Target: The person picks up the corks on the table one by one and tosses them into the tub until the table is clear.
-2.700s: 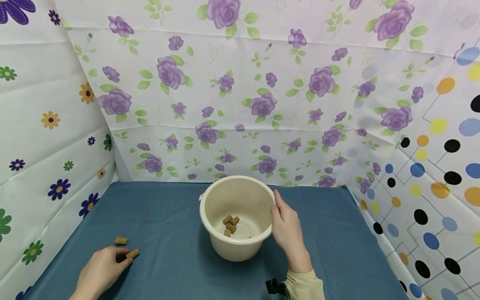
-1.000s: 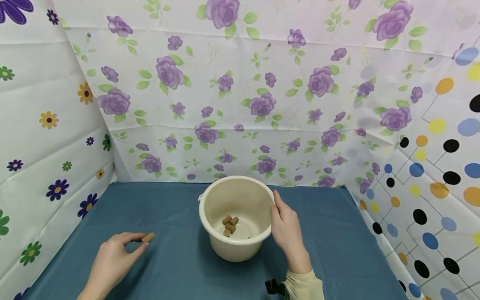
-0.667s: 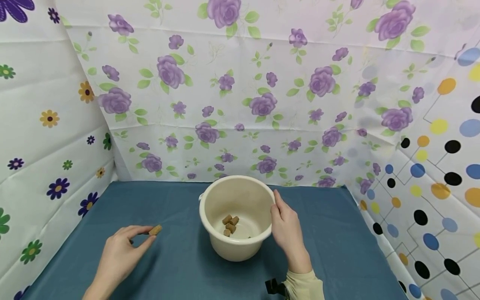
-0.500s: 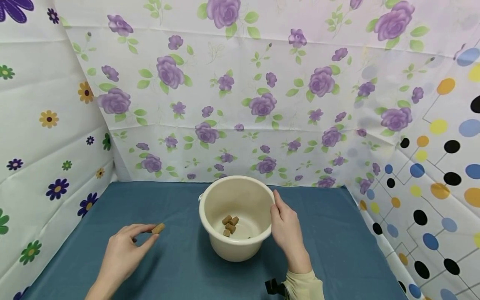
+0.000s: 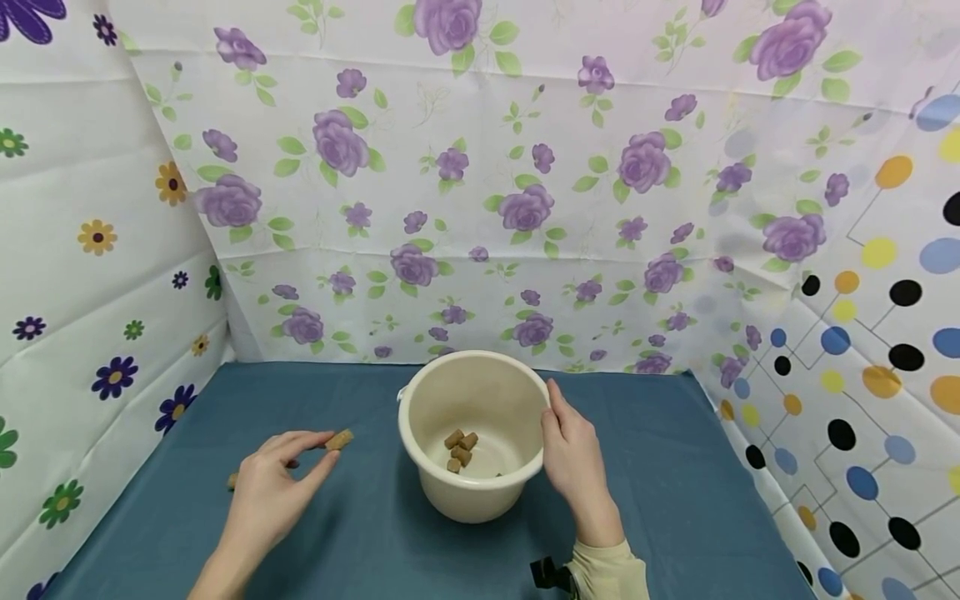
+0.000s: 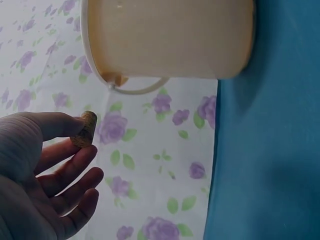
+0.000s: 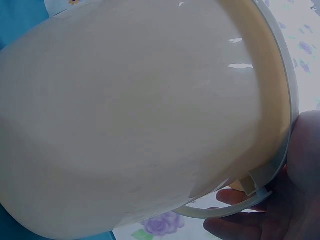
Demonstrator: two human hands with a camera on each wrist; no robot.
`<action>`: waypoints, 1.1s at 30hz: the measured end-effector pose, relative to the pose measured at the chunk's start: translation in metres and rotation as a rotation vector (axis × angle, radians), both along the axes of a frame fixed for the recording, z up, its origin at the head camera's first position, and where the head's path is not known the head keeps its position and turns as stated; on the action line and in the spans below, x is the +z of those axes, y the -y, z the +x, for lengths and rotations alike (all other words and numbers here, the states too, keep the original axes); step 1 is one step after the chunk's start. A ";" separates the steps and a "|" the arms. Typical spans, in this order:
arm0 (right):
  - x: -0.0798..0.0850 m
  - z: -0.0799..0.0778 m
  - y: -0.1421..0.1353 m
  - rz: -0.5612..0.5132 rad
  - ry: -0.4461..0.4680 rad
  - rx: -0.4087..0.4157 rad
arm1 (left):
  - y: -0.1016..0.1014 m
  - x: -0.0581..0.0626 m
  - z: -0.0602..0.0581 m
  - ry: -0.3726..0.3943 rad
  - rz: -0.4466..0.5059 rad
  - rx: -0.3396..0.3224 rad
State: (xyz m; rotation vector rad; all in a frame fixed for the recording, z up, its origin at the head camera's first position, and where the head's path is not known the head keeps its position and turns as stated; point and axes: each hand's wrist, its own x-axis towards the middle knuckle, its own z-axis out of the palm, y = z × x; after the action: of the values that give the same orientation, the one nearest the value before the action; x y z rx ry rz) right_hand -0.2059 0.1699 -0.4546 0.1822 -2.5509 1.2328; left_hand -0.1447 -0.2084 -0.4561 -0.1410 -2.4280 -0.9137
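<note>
My left hand pinches a cork between thumb and fingertips, raised over the cloth to the left of the bucket. In the left wrist view the cork sits between thumb and index finger, the other fingers loosely bent. A cream plastic bucket stands upright mid-table, with several corks lying on its bottom. My right hand grips the bucket's right rim. The right wrist view shows the thumb at the rim and fingers beside the bucket's handle. Another cork is partly hidden behind my left hand.
A blue cloth covers the table. A sheet with purple roses hangs behind it, a daisy-patterned sheet at left and a dotted sheet at right.
My left hand has picked a cork up off the cloth and carried it up and right, nearer the bucket. The right hand and bucket have stayed in place.
</note>
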 end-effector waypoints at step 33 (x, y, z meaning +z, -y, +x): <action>0.002 0.002 0.000 -0.017 0.007 0.013 | -0.034 0.010 -0.008 -0.087 0.118 -0.071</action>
State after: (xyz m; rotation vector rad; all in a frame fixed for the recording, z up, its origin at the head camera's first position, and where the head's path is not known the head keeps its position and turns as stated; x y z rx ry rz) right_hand -0.2041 0.1696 -0.4525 0.1911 -2.5476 1.2618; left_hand -0.1526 -0.1742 -0.4465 -0.2201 -2.2958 -1.0570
